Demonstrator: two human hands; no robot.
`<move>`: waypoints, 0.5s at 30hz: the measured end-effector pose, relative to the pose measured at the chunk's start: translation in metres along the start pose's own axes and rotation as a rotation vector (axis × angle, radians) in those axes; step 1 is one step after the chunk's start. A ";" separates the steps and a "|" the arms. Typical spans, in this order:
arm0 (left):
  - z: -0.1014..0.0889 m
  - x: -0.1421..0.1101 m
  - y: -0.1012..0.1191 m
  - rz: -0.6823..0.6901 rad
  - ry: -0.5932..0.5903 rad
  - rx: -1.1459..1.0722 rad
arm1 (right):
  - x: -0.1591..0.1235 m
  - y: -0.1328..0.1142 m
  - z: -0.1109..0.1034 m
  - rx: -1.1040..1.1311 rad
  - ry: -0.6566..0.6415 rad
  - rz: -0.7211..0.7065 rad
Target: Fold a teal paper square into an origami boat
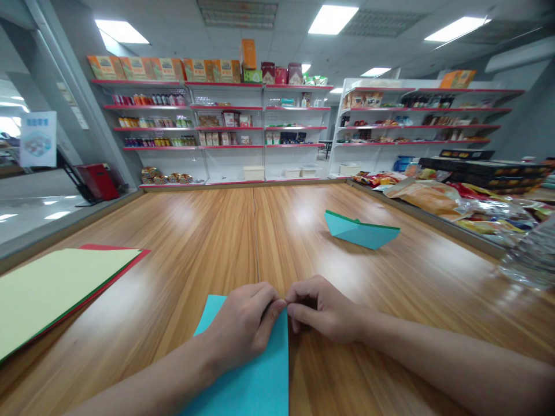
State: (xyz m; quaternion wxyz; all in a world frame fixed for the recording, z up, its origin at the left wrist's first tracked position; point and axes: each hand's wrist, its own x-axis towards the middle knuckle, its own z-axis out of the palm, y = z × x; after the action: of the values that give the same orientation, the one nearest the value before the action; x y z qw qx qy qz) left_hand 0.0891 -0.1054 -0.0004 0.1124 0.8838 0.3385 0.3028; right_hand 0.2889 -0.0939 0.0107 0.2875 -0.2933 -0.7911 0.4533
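Note:
A blue sheet of paper [264, 375] lies on the table in front of me, its right edge straight and its far left corner showing. Across its far part rests my left hand [249, 318], fingers curled, thumb and fingertips pressed together at the far right corner. My right hand [323, 309] pinches that same corner between thumb and forefinger. Both hands meet there and hide the corner itself. Farther off to the right, apart from both hands, stands a folded blue paper boat [362, 231] with a green upper edge.
A stack of coloured paper [65, 283], pale yellow on top with green and red below, lies at the left. Snack packets [437, 199] and black boxes [481, 170] are beyond the table's right edge. A clear plastic bottle [533, 254] is at far right. Stocked shelves [229, 127] stand behind.

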 end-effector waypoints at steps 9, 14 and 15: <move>-0.002 0.000 0.000 -0.022 -0.046 0.004 | 0.002 -0.002 0.001 0.004 -0.008 0.005; -0.002 0.001 0.001 -0.025 -0.055 0.004 | 0.002 -0.001 0.000 -0.020 -0.007 0.010; -0.002 0.001 0.001 -0.023 -0.053 0.008 | 0.002 -0.002 0.000 -0.021 -0.006 0.012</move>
State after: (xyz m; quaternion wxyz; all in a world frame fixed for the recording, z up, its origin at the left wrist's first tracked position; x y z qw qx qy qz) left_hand 0.0893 -0.1052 0.0023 0.1213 0.8880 0.3469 0.2765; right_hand 0.2872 -0.0929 0.0126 0.2794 -0.2997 -0.7950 0.4473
